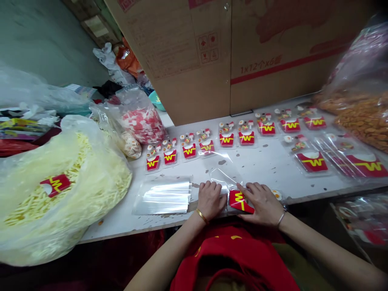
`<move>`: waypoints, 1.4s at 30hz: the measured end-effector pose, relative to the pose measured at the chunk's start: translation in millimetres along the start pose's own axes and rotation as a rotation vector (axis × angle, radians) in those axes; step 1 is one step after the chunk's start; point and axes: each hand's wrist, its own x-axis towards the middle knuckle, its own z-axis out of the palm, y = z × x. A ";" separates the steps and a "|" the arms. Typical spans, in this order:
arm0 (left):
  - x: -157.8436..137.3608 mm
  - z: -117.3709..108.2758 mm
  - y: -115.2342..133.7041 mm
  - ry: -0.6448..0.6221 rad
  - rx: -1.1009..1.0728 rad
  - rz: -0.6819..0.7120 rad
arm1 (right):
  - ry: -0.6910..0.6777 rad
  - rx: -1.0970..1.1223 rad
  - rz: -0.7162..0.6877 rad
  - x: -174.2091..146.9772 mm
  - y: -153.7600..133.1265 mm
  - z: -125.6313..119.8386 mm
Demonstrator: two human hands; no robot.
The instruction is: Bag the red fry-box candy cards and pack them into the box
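Chipped white worktop (266,159) fronted a cardboard box (194,93); at its near edge, the right grip (265,203) grasped a red packet (237,199) marked W; the left grip (210,200) curled beside clear film (222,176), its hold unclear.

The person's bare left forearm (169,252) rises from the bottom edge, left of centre, slanting up and right to the left wrist (201,216). The left hand (211,201), just below the frame's middle, is palm down, its fingers bent and close together, thumb towards the right. The right forearm (327,244) slants in from the lower right corner to the right wrist (281,216). The right hand (263,204) lies palm down, index finger reaching left, thumb spread below. The two hands are near each other, apart.
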 end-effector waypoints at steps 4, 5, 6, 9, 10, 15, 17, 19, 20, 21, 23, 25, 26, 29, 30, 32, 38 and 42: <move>3.5 0.0 0.4 0.050 -0.019 -0.027 | -0.008 0.026 0.032 0.0 -3.0 -5.7; 4.2 0.2 0.8 0.066 -0.030 -0.040 | -0.006 0.037 0.043 -0.5 -4.0 -8.1; 4.9 0.7 1.1 0.084 -0.042 -0.053 | -0.003 0.046 0.051 -1.2 -5.2 -10.8; 7.3 3.9 1.2 0.145 -0.070 -0.088 | 0.006 0.061 0.060 -4.1 -9.2 -19.8; 8.2 5.4 0.9 0.161 -0.068 -0.100 | 0.010 0.063 0.062 -5.0 -10.4 -22.5; 9.1 13.4 -2.3 0.138 -0.017 -0.079 | -0.012 0.033 0.078 -6.6 -10.7 -25.2; 6.2 15.7 -2.6 0.084 -0.031 -0.034 | -0.023 -0.018 0.120 -3.7 -8.6 -20.8; 1.8 16.9 -2.1 0.010 -0.074 0.016 | -0.031 -0.070 0.181 1.7 -6.9 -15.3; -0.5 17.0 -1.4 -0.029 -0.102 0.040 | -0.035 -0.087 0.204 5.2 -6.5 -12.8; -2.7 16.7 -0.4 -0.061 -0.129 0.057 | -0.039 -0.097 0.219 9.0 -6.6 -10.6; -6.0 14.9 2.9 -0.094 -0.167 0.057 | -0.043 -0.106 0.225 16.8 -7.8 -7.4; -7.3 11.7 8.0 -0.086 -0.173 0.021 | -0.042 -0.112 0.221 23.4 -9.4 -5.9; -7.0 9.7 10.8 -0.070 -0.165 -0.001 | -0.039 -0.117 0.222 25.8 -9.9 -5.6; -2.7 3.8 16.3 -0.027 -0.156 -0.039 | -0.023 -0.126 0.228 28.2 -7.0 -5.9; -0.4 2.4 16.4 -0.022 -0.175 -0.050 | -0.018 -0.129 0.227 27.5 -4.4 -6.2; 4.4 0.9 14.1 -0.031 -0.249 -0.082 | -0.016 -0.137 0.213 25.0 1.8 -6.6; 10.2 7.8 18.4 -0.041 -0.269 0.000 | -0.032 -0.180 0.229 24.7 5.4 -1.6; 11.3 11.5 32.8 0.001 -0.169 0.071 | -0.023 -0.214 0.267 32.4 -3.0 3.5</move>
